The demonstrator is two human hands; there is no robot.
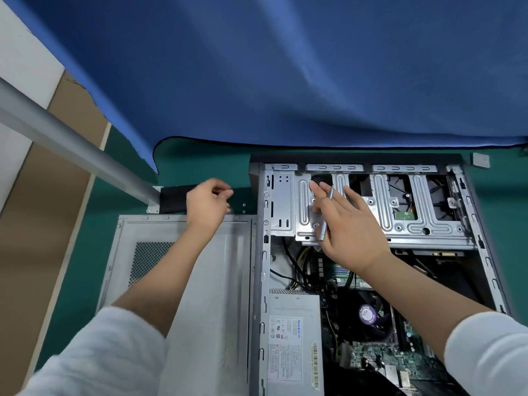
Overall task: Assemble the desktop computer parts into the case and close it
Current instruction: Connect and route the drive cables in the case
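There is a single view, taken from the person's head and tilted steeply forward and down. It sits close above the work: both forearms enter from the bottom edge and reach up into the middle of the frame. The open computer case fills the lower right, its detached side panel the lower left, both on the green table. Wide-angle bending curves the blue cloth across the top half.
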